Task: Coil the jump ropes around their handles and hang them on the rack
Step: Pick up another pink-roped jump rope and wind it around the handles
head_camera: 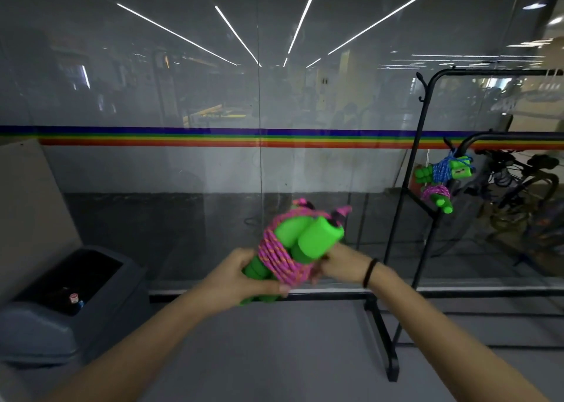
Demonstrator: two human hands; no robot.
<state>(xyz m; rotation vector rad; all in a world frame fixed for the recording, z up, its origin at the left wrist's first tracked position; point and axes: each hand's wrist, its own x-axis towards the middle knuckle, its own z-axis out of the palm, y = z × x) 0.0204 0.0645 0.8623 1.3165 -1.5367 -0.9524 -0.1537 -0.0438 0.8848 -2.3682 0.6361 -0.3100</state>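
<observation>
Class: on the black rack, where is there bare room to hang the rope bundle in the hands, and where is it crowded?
Free: the rack's top rail and its hook. Crowded: the lower rail's end, where the blue-rope bundle and pink-rope bundle hang.

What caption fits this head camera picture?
Both hands wrap a pink jump rope; two bundles hang on the rack.

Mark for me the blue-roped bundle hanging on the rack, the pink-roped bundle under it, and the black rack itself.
Blue-roped green-handled bundle [444, 168]: head view, on the blue coil.
Pink-roped hanging bundle [435, 192]: head view, on the pink coil.
Black metal rack [422, 133]: head view, on its left upright.
</observation>
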